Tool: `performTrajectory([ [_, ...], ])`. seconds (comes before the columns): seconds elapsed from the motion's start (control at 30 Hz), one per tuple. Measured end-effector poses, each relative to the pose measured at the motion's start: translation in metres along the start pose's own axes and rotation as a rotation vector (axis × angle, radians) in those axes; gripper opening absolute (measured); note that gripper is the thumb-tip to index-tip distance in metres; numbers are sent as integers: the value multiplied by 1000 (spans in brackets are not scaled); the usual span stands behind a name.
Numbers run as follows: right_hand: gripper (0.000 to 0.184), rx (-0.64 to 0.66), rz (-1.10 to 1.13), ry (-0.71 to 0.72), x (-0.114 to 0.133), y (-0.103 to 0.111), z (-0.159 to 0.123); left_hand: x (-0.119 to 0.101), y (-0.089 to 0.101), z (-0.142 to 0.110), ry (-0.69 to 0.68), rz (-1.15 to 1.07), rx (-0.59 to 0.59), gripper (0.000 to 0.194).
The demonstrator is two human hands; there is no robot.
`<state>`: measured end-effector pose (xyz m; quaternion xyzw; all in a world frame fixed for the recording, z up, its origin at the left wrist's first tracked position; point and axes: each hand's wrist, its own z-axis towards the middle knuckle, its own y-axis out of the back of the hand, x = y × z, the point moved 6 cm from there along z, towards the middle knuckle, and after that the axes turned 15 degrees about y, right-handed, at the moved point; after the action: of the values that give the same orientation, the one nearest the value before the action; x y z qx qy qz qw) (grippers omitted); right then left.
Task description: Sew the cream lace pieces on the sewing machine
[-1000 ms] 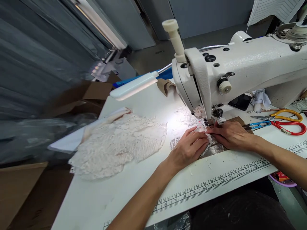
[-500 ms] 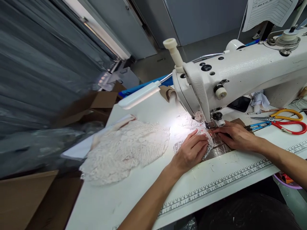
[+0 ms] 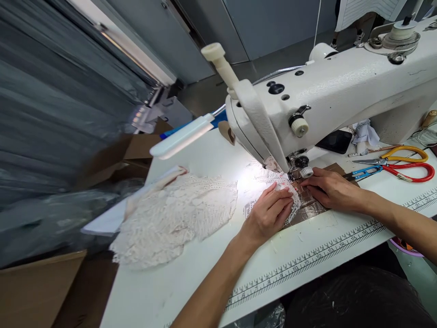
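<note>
A white sewing machine (image 3: 334, 95) stands on the white table (image 3: 191, 273). A small piece of white lace (image 3: 285, 189) lies under its presser foot (image 3: 294, 175). My left hand (image 3: 269, 212) lies flat on the lace, fingers stretched toward the foot. My right hand (image 3: 327, 189) rests just right of the foot, fingers pressed down on the lace edge and the metal plate.
A pile of pale lace pieces (image 3: 174, 216) lies to the left. A lamp (image 3: 180, 136) lights the needle area. Blue thread snips (image 3: 367, 173), red and yellow scissors (image 3: 406, 166) and a phone (image 3: 332, 142) lie at right. A printed ruler (image 3: 324, 255) runs along the table's front. Cardboard boxes (image 3: 41, 287) stand at left.
The view has shifted slightly; both hands stay on the lace at the presser foot, with the left hand edged a little closer to the foot.
</note>
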<state>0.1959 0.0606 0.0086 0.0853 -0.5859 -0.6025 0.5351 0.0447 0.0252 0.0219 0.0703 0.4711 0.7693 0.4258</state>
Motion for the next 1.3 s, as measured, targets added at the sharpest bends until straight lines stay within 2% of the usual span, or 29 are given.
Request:
performTrajectory([
  [0.17, 32, 13, -24, 4, 1, 1, -2, -2, 1, 1, -8, 10, 0, 10],
  [0.4, 33, 129, -112, 213, 16, -5, -3, -1, 0, 0, -22, 31, -8, 9],
  [0.57, 33, 96, -168, 267, 16, -7, -4, -1, 1, 0, -17, 32, -28, 9],
  [0.73, 34, 68, -127, 261, 14, -7, -5, 1, 7, 4, 64, 116, -107, 8],
  [0.9, 35, 39, -127, 269, 14, -6, -5, 1, 6, 5, 60, 138, -61, 14],
  [1.3, 34, 59, -148, 261, 15, -6, -5, 5, -1, 2, 78, 210, 49, 19],
])
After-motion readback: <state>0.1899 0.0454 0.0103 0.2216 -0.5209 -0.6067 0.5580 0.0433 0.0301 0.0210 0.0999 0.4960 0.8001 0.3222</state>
